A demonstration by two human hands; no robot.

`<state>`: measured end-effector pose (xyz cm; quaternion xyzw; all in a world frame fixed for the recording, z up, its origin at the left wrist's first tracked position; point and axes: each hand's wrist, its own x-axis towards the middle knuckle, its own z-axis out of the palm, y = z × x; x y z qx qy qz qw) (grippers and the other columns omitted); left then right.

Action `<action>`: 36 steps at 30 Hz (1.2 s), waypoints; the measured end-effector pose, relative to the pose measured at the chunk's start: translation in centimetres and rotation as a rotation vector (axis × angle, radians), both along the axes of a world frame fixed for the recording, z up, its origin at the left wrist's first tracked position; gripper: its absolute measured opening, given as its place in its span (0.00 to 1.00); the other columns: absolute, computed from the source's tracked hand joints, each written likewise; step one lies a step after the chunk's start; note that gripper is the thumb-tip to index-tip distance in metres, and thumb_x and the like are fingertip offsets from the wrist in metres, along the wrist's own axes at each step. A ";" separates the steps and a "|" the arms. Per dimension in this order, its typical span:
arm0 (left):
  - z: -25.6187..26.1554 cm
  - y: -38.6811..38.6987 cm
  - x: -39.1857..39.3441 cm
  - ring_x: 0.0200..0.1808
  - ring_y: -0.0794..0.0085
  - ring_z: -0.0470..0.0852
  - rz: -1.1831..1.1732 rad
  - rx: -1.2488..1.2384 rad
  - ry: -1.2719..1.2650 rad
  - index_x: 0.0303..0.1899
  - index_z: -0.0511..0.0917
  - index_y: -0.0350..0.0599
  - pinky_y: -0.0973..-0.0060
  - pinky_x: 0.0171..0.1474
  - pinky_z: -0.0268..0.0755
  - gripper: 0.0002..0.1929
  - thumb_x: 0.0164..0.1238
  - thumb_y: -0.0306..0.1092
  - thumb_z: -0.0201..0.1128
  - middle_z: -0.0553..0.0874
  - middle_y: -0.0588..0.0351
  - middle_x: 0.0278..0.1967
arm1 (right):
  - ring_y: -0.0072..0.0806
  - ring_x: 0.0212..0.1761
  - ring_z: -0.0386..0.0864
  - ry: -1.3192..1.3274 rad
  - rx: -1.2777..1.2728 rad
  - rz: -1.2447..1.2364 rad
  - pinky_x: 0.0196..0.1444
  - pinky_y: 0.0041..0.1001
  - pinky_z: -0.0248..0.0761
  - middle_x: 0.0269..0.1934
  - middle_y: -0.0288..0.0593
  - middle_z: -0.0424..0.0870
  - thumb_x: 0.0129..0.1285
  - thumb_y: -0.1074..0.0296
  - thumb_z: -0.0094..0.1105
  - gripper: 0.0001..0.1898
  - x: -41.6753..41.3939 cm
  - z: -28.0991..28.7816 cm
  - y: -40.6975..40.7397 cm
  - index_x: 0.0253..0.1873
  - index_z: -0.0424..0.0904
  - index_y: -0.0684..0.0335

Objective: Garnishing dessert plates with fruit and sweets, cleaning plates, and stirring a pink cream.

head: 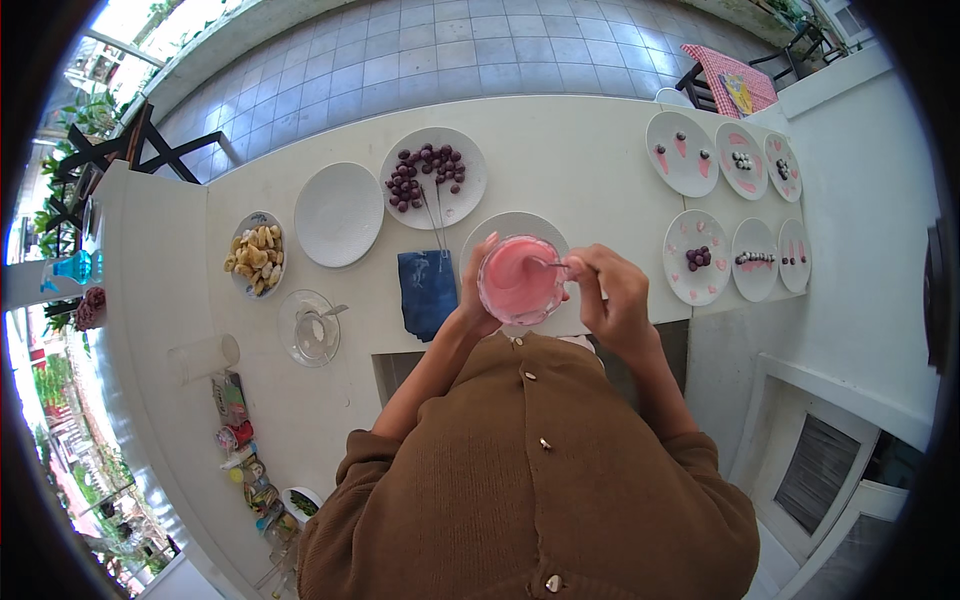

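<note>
My left hand (476, 289) holds a clear glass cup (491, 306) of thick pink cream (514, 281) by its side. In my right hand (619, 296) is the handle of a metal spoon (553, 264), its bowl sunk in the cream and out of sight. Beneath the cup lies a white plate (487, 229), partly covered by the cup and hands. Left of my left hand is a folded dark blue cloth (427, 292). Behind that cloth, a white plate (469, 206) bears many dark purple round fruits (405, 184) and a pair of thin metal tongs (431, 214).
Several plates (694, 221) decorated with pink cream and round fruits stand at the right. A white plate (339, 214) is at the left, near a bowl of pale brown pieces (259, 255). A glass bowl on a saucer (311, 337) and a lying clear tumbler (202, 358) are nearer.
</note>
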<state>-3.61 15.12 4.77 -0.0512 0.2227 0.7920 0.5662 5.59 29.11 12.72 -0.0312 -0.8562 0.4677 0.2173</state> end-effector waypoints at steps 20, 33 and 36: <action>-0.8 -0.1 0.2 0.47 0.55 0.78 0.083 -0.033 -0.092 0.49 0.73 0.41 0.57 0.53 0.71 0.32 0.65 0.62 0.39 0.79 0.45 0.46 | 0.37 0.29 0.78 0.042 -0.144 0.254 0.31 0.29 0.70 0.30 0.48 0.80 0.57 0.82 0.53 0.04 0.1 0.4 -0.3 0.37 0.75 0.72; -0.2 -0.2 0.4 0.48 0.57 0.78 0.095 0.011 -0.075 0.49 0.73 0.41 0.62 0.53 0.71 0.30 0.66 0.60 0.39 0.79 0.47 0.46 | 0.38 0.28 0.77 -0.028 0.015 0.139 0.31 0.31 0.70 0.29 0.49 0.79 0.58 0.81 0.54 0.02 -0.2 0.5 0.5 0.36 0.74 0.71; -0.4 -0.2 0.1 0.48 0.58 0.78 0.093 0.027 -0.073 0.49 0.73 0.41 0.63 0.53 0.71 0.30 0.66 0.61 0.39 0.79 0.47 0.46 | 0.38 0.28 0.77 0.146 0.020 0.238 0.29 0.30 0.70 0.29 0.48 0.78 0.58 0.80 0.54 0.03 -0.3 0.7 -0.3 0.37 0.74 0.71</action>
